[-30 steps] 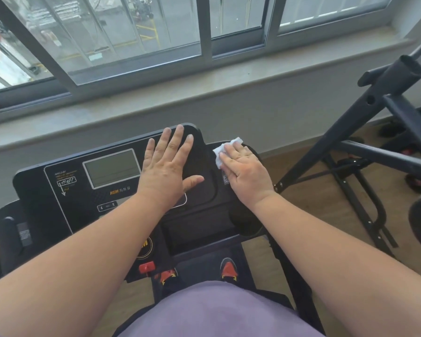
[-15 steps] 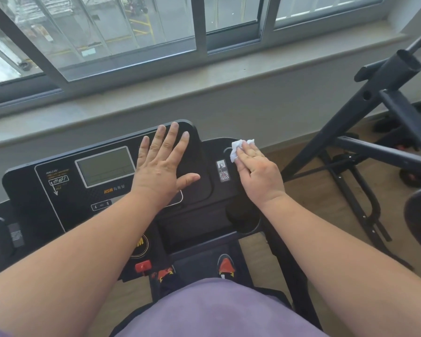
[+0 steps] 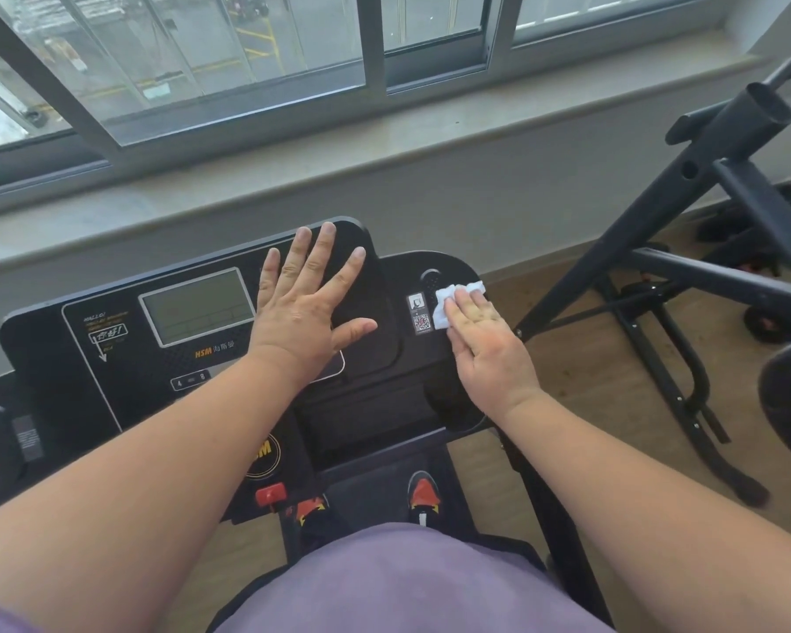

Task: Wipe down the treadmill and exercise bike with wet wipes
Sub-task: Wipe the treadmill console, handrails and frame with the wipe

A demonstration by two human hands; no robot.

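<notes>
The black treadmill console point(image 3: 110, 358) fills the lower middle, with a grey display point(image 3: 197, 306) on its left half. My left hand point(image 3: 304, 312) lies flat with spread fingers on the raised centre panel. My right hand point(image 3: 489, 344) presses a white wet wipe point(image 3: 446, 303) with straight fingers onto the console's right wing, beside a QR sticker point(image 3: 421, 315). Most of the wipe is hidden under the fingers. The black exercise bike frame point(image 3: 658, 212) stands to the right.
A grey window sill point(image 3: 430, 134) and wall run just behind the console. Wooden floor point(image 3: 590, 372) shows between treadmill and bike. A red safety key point(image 3: 270, 493) sits low on the console. My shoes point(image 3: 423, 491) stand on the belt below.
My right hand has slid the wipe rightward from beside the centre panel across the console's right wing. The left hand has stayed flat in place.
</notes>
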